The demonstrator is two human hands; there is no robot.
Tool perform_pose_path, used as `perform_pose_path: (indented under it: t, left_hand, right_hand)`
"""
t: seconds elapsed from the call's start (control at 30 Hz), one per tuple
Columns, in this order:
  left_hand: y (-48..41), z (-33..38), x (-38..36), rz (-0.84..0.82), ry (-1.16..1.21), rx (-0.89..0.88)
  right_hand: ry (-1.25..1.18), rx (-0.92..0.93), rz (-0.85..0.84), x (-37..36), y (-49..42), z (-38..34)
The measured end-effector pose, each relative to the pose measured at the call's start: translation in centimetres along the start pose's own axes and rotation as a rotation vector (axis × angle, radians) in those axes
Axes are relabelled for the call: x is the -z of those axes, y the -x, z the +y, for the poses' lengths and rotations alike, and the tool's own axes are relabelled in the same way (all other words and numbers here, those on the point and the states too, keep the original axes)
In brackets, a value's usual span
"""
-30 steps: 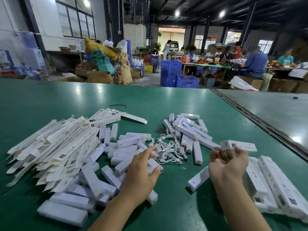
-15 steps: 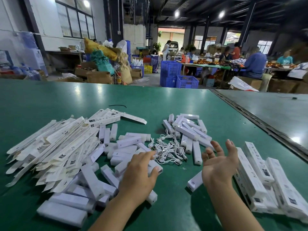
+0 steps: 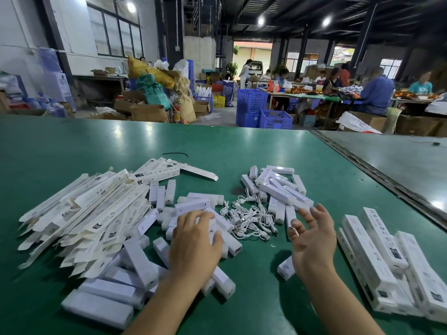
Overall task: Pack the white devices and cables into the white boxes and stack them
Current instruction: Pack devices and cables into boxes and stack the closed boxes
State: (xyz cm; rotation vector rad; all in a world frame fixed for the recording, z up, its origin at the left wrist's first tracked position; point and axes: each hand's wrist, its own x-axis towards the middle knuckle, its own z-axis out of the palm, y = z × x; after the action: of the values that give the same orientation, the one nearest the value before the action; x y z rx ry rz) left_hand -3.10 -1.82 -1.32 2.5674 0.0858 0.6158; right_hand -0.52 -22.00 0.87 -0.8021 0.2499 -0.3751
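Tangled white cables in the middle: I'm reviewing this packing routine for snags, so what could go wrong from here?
The tangled white cables lie knotted in one heap, so the open right hand beside them may drag several at once. The loose white rectangular device by that wrist could be swept aside. The packed white cardboard boxes lie unevenly and might slide.

Left hand (image 3: 193, 245) rests on white devices (image 3: 139, 261); right hand (image 3: 314, 240) hovers.

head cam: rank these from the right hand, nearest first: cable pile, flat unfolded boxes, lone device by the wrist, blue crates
From the right hand:
1. Lone device, just left of the wrist.
2. Cable pile, further left and ahead.
3. Flat boxes, far left.
4. Blue crates, on the floor, far back.
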Motion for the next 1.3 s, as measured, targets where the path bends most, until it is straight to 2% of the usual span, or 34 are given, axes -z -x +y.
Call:
perform_pose_path:
  t: [0.1,0.17,0.3,0.37,0.4,0.5,0.77,0.9,0.97,1.07,1.17,1.23,1.3]
  left_hand:
    - [-1.6,-0.9,0.8,-0.038,-0.079,0.079]
    - [-3.8,-1.7,1.8,-0.089,-0.195,0.147]
    - [-8.8,-4.1,4.5,-0.166,-0.500,0.287]
    - [-10.4,-6.3,5.7,-0.203,-0.613,0.396]
    - [-10.8,-7.4,6.3,-0.219,-0.625,0.469]
    - [-10.8,-9.5,6.9,-0.217,-0.521,0.625]
    - [-9.9,-10.8,7.0,-0.162,-0.718,0.333]
    - [-10.3,-10.8,7.3,-0.139,-0.660,0.354]
    - [-10.5,-10.4,7.5,-0.131,-0.631,0.361]
    - [-10.5,-9.3,7.7,-0.139,-0.761,0.243]
    - [-10.3,-7.5,7.6,-0.074,-0.816,0.103]
    - [-10.2,-5.5,7.2,-0.047,-0.757,0.046]
    - [-10.0,-3.2,7.1,-0.023,-0.574,0.071]
  right_hand:
    - [0.067,-0.008,-0.026,-0.4,0.2,0.3]
    - [0.238,0.078,-0.067,-0.3,0.5,0.5]
    - [0.983,0.457,-0.247,0.4,1.2,1.6]
    - [1.292,0.551,-0.285,0.6,1.2,2.2]
    - [1.363,0.548,-0.301,0.6,1.1,2.4]
    - [1.325,0.484,-0.334,0.7,1.0,2.7]
    - [1.225,0.529,-0.385,0.8,1.1,2.8]
    - [1.222,0.517,-0.402,0.9,0.9,3.0]
    - [1.262,0.516,-0.410,0.9,0.8,3.0]
    - [1.380,0.509,-0.405,0.9,0.7,2.8]
    - [1.459,0.511,-0.370,0.9,0.5,2.4]
    - [1.456,0.523,-0.376,0.9,0.6,2.3]
    - [1.401,0.566,-0.425,0.9,1.0,2.4]
